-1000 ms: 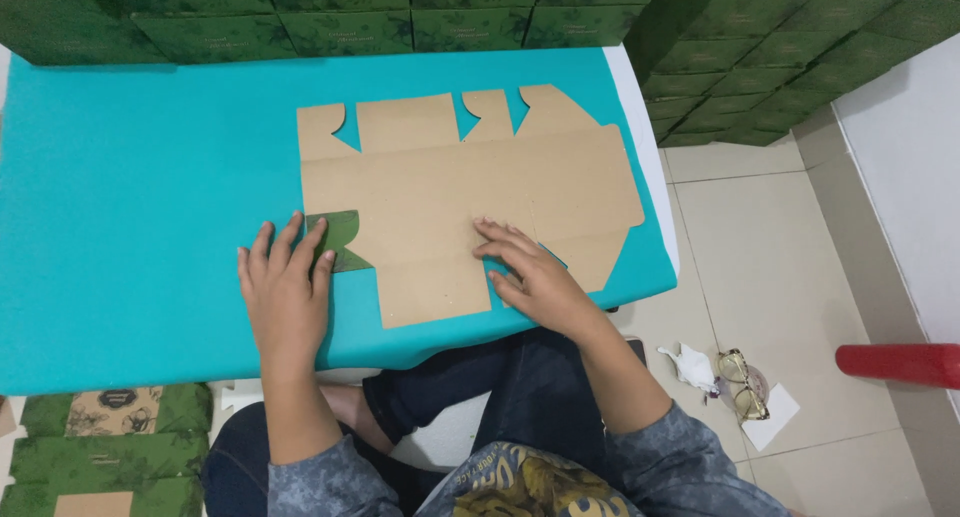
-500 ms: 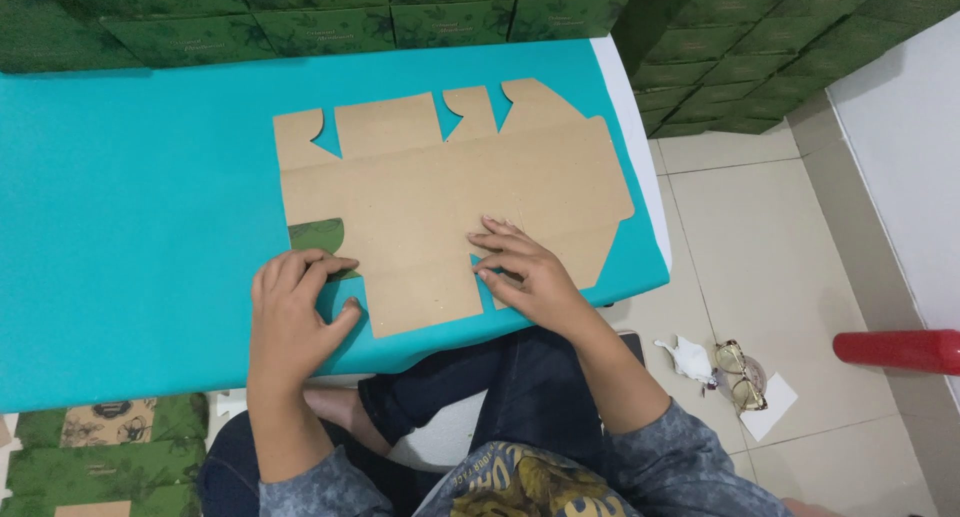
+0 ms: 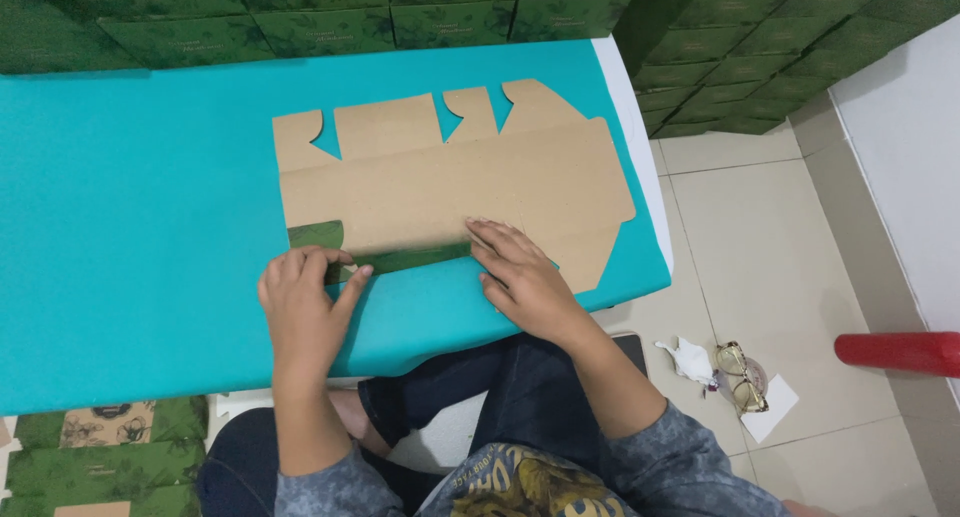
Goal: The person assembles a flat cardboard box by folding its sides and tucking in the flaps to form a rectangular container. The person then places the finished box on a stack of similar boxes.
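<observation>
**Both hands pressing a fold on a flat carton blank**

Left hand (image 3: 305, 307): palm down on the teal desk (image 3: 130, 227), forearm coming up from the bottom edge of the view. Fingers curled over the near edge of the flat brown die-cut cardboard box blank (image 3: 450, 187), index finger stretched right along the folded-up flap (image 3: 400, 259), whose printed dark green face shows as a thin strip. Grip narrow, fingertips pinching or pressing that flap edge; can't tell if anything is fully enclosed.

Right hand (image 3: 520, 277): palm down, fingers spread and flat, pointing up-left, pressing the blank just right of the green strip. Grip wide open, holding nothing, only bearing down. Forearm runs in from lower right, grey-blue sleeve at the elbow.

Blank: lies brown side up at the centre-right of the desk, long axis left-right, four tabs along the far edge, angled tab at the right end close to the desk edge. Small green printed patch visible at its left near corner.

Surroundings:
- Stacked dark green printed cartons (image 3: 300, 17) along the far side of the desk and continuing right (image 3: 760, 57) down to the floor.
- More green and brown flat printed cartons (image 3: 100, 447) on the floor, lower left.
- White tiled floor (image 3: 780, 237) at right: crumpled white tissue (image 3: 688, 357), pair of glasses (image 3: 740, 372), small white paper piece (image 3: 770, 409), red cylinder (image 3: 895, 352) at the right edge.
</observation>
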